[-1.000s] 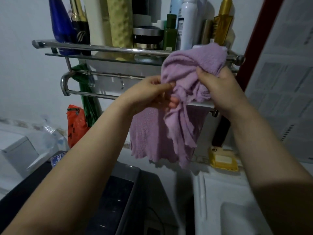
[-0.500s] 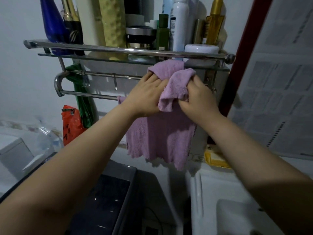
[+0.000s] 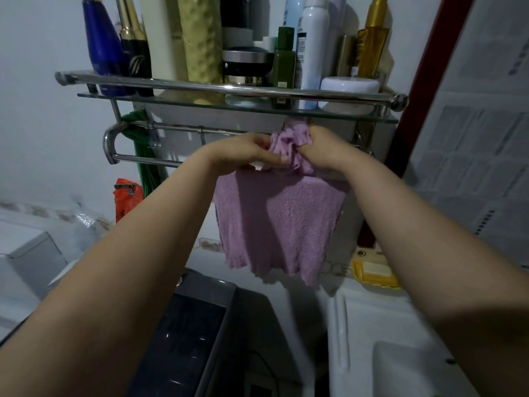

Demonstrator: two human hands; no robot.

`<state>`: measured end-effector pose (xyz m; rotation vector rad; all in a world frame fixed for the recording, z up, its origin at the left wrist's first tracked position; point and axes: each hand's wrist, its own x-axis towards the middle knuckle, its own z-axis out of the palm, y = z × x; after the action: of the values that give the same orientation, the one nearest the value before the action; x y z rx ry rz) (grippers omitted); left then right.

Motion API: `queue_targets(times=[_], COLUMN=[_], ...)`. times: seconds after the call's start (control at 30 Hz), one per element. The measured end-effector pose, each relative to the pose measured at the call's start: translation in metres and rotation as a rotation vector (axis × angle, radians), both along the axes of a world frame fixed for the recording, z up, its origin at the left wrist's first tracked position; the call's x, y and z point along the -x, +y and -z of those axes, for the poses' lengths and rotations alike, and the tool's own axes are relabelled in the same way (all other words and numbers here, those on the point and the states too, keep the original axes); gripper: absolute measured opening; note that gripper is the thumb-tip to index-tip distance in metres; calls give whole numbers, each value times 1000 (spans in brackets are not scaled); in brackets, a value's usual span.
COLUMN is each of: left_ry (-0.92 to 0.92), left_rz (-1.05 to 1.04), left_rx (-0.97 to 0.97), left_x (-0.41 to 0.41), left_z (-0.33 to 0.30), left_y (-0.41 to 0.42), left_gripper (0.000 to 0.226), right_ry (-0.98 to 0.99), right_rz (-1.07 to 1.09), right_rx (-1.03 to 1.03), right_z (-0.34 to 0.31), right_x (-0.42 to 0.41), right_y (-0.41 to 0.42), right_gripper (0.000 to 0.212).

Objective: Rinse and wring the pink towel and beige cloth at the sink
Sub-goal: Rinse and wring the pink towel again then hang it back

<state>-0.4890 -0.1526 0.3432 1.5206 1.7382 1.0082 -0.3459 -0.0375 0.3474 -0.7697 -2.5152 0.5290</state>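
The pink towel point(image 3: 274, 222) hangs flat from the lower bar of the steel wall rack point(image 3: 229, 88), its top bunched just under the glass shelf. My left hand point(image 3: 243, 153) grips the bunched top edge from the left, fingers pinched over the fabric. My right hand point(image 3: 323, 151) holds the same bunch from the right. Both hands sit close together at the bar. The white sink point(image 3: 400, 365) lies at the lower right. No beige cloth is in view.
Several bottles and jars crowd the shelf above my hands. A green cord point(image 3: 146, 156) and an orange bag point(image 3: 127, 196) hang at the left. A yellow soap dish point(image 3: 373, 272) sits by the sink. A dark appliance top point(image 3: 186, 333) lies below.
The towel's upper part has come down from shelf height to the lower bar. Both hands dropped with it and closed in together on the bunched top.
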Motion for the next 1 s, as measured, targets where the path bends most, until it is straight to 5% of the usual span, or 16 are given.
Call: queue_targets(times=[0.2, 0.3, 0.4, 0.5, 0.6, 0.67, 0.73, 0.8, 0.87, 1.0], left_ry=[60, -132, -215, -38, 287, 527, 640, 709, 794, 872], left_rz=[-597, -654, -661, -659, -563, -504, -454, -407, -335, -283], left_rx=[-291, -359, -422, -476, -497, -521, -559, -586, -575, -445], left_x=[14, 18, 20, 19, 17, 17, 17, 18, 20, 30], left_z=[3, 10, 17, 25, 34, 38, 39, 38, 37, 39], left_y=[22, 25, 25, 22, 14, 10, 6, 6, 8, 14], left_gripper=[10, 5, 5, 13, 27, 33, 34, 37, 43, 59], right_ry=[-84, -197, -273, -347, -301, -37, 451, 742, 701, 192], right_rz=[164, 152, 231, 423, 521, 451, 310, 207, 112, 63], right_rx=[20, -16, -208, -490, -481, -254, 161, 327, 184, -323], right_z=[3, -4, -8, 0, 10, 11, 11, 16, 29, 47], right_x=[-16, -23, -30, -36, -37, -39, -41, -40, -36, -30], right_y=[12, 8, 4, 0, -4, -1, -2, -7, -12, -4], right_gripper=[21, 52, 40, 37, 35, 25, 8, 17, 39, 70])
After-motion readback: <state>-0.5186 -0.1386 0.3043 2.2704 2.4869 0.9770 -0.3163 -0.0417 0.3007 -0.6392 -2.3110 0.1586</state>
